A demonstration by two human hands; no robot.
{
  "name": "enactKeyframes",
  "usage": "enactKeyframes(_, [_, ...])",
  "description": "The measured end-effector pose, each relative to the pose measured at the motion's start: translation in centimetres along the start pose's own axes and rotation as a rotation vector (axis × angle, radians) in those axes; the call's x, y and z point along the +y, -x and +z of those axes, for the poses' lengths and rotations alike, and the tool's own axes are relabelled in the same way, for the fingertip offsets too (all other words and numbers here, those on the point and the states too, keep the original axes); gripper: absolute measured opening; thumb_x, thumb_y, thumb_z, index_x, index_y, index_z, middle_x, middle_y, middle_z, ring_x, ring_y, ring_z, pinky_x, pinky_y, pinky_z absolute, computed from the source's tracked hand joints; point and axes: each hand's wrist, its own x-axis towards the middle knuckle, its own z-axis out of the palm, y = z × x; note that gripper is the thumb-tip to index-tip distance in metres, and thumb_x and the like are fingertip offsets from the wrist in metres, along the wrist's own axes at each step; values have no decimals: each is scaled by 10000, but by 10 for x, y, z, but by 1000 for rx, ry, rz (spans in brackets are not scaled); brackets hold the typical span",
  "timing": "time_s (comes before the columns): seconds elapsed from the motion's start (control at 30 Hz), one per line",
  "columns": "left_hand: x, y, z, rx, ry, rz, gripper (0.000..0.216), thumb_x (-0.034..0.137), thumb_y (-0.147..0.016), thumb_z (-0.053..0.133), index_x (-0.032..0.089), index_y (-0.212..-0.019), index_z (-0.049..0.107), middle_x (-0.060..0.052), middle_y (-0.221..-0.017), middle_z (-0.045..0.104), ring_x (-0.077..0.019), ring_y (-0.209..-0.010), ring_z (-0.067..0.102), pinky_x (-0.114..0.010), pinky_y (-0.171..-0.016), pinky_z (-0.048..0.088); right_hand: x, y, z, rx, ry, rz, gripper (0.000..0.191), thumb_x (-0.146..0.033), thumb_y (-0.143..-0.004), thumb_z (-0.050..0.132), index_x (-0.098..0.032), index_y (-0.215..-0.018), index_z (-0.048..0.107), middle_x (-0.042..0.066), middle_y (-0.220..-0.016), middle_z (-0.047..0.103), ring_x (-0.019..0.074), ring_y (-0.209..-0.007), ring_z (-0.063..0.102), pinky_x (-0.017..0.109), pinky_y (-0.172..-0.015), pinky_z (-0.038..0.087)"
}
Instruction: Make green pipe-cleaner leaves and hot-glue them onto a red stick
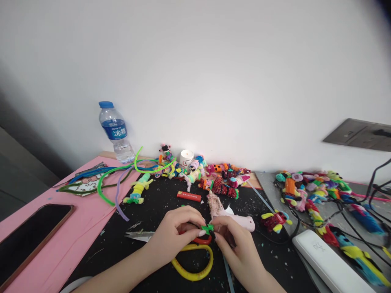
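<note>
**Both hands pinch a small green piece**

The left hand [174, 232] and right hand [241, 248] meet low over the desk [76, 232]. Each grip is narrow, fingertips closed on a green fuzzy piece [209, 228] held between them. Scissors [192, 266] lie just beneath. A pink glue gun [241, 221] lies just behind the right hand, and a red lighter [189, 196] farther back.

Colours I'm seeing: the desk [76, 232] is pink, with a black mat [159, 203] over the middle, speckled with tiny bright scraps. The little fuzzy bit [208, 228] near the front edge is bright green. The scissors [192, 277] under it have one yellow loop and one red. The lighter [188, 196] is red with white lettering, the glue gun [238, 221] is pale pink, and the bottle [115, 132] at the back edge is clear with a blue cap and label.
</note>
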Motion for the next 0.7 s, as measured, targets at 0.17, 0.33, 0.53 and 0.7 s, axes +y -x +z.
enactKeyframes(0.17, [3, -1, -1, 8, -46, 4, 78, 170, -751, 625, 139, -783, 689, -71, -850, 614, -165, -766, 597, -239, -652, 499, -1, 1, 0, -21, -2, 17, 141, -137, -829, 483, -207, -945, 523, -5, -736, 575, 126, -589, 493, 219, -527, 393])
enactKeyframes(0.33, [2, -3, -1, 46, -52, -1, 66, 138, -739, 627, 132, -766, 687, -62, -825, 613, -151, -737, 598, -216, -625, 491, -1, 2, -2, -30, -5, -9, 190, -120, -827, 464, -213, -988, 501, -2, -760, 568, 126, -590, 489, 223, -526, 391])
enactKeyframes(0.53, [2, -2, -1, 30, -59, -34, 63, 151, -746, 621, 126, -762, 677, -58, -807, 613, -149, -727, 589, -221, -638, 488, 0, 0, -2, 29, 74, -89, 204, -107, -797, 509, -220, -965, 528, 3, -764, 579, 133, -602, 510, 225, -535, 418])
enactKeyframes(0.7, [3, -3, -1, 46, -89, -38, 60, 158, -738, 631, 125, -758, 678, -60, -791, 624, -156, -720, 591, -223, -628, 481, -1, -2, -2, 24, 80, -123, 167, -109, -806, 510, -213, -933, 544, 16, -805, 611, 131, -618, 534, 226, -559, 446])
